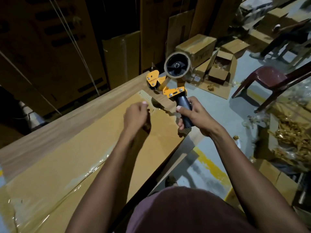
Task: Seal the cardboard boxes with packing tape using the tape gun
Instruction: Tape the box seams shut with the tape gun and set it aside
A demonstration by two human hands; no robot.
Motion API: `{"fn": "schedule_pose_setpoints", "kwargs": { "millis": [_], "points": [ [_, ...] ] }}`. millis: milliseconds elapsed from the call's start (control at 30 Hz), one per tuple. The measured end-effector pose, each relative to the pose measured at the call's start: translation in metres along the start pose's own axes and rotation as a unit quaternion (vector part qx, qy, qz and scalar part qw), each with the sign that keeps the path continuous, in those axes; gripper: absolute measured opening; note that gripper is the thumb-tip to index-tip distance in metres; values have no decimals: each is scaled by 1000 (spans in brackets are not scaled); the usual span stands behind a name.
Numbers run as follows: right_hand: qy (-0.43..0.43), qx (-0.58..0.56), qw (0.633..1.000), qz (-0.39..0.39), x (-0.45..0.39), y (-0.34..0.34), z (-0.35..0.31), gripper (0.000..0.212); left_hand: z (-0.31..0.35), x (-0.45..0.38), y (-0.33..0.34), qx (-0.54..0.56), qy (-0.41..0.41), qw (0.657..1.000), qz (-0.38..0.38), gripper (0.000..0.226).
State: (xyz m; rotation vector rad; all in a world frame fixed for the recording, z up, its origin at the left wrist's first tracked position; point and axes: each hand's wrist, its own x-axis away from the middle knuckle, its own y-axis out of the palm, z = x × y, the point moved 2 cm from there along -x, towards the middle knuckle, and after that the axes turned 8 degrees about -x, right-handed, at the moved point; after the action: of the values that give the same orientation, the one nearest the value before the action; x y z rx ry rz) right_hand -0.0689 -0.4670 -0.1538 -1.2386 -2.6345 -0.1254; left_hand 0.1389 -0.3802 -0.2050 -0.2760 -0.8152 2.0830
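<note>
Brown cardboard fills the near part of your view: a long flat box (70,165) lies on a wood-grain worktop (55,125), running from the near left corner toward the far right end. Clear packing tape (50,195) shines in wrinkled strips across the box's near left part.

Your left hand (135,115) hovers over the far part of the box top, fingers curled inward and thumb up. Whether it pinches a tape end or holds nothing, you cannot tell, because the fingertips are hidden under the hand.

Your right hand (195,115) wraps the black handle of the tape gun (170,84), fingers and thumb closed round it. The gun is lifted and tilted above the far right corner of the box, its orange head toward the far edge of the worktop, and the brown tape roll (176,65) rides at the top. A stretch of tape already lies across the box end beneath the gun's head.

Beyond the worktop's right edge, on the grey floor, stand several small cartons (196,46), one open (222,68) with golden pieces inside. A maroon plastic chair (269,78) leans further right, beside heaps of the same golden pieces (292,137). Tall dark cartons (50,39) line the far wall.
</note>
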Motion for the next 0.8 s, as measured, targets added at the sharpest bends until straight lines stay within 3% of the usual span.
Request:
{"fn": "schedule_pose_setpoints", "kwargs": {
  "millis": [67, 100, 200, 267, 467, 667, 800],
  "points": [
    [-7, -5, 1000, -3, -7, 2, -1, 24, 6, -14, -13, 241, -113, 964, -28, 52],
    [-6, -10, 1000, -3, -10, 2, -2, 24, 9, -22, -19, 301, -144, 941, -57, 60],
    [-11, -13, 1000, -9, -20, -3, -2, 24, 17, -46, -33, 352, -174, 904, -170, 92],
    [-11, -8, 1000, -12, -25, -7, -1, 25, 23, -59, -37, 361, -179, 891, -207, 96],
    [-15, -11, 999, -26, -43, -19, 7, 26, 35, -75, -25, 406, -197, 865, -221, 47],
    [-17, -11, 999, -34, -62, -26, 13, 25, 25, -86, -20, 508, -213, 801, -236, 18],
    [-17, -16, 999, -40, -73, -25, 18, 24, 14, -92, -23, 514, -218, 791, -249, 16]
  ]
}}
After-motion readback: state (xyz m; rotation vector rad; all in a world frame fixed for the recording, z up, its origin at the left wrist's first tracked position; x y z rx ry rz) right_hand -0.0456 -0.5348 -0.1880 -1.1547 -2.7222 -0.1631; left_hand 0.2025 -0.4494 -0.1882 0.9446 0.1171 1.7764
